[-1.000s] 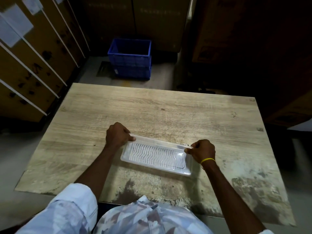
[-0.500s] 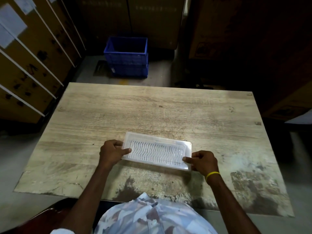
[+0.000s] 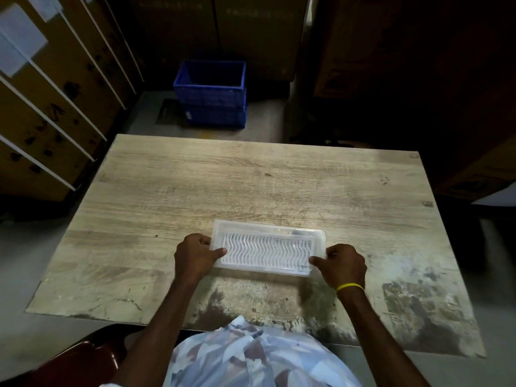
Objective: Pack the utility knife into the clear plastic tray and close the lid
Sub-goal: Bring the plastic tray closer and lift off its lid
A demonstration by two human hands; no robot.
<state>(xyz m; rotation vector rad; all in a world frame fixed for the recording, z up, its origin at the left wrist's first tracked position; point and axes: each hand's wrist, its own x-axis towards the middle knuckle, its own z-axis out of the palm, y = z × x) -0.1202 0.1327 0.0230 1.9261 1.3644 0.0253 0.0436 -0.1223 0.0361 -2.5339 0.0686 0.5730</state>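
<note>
The clear plastic tray [image 3: 268,251] lies flat on the wooden table [image 3: 251,185], near its front edge, with the ribbed lid down over it. My left hand [image 3: 196,254] grips the tray's left end, thumb on the lid's near corner. At the right end my right hand [image 3: 342,265], with a yellow band on the wrist, pinches the near corner. A faint dark shape shows under the lid along the far edge; I cannot tell whether it is the utility knife.
A blue plastic crate [image 3: 212,93] stands on the floor beyond the table's far edge. Cardboard boxes with white straps [image 3: 50,107] line the left side. A dark red chair seat [image 3: 81,358] shows at the lower left. Dark cartons fill the right.
Both hands have slid from the tray's far corners to its near corners. The tray has straightened and sits squarer to the table edge.
</note>
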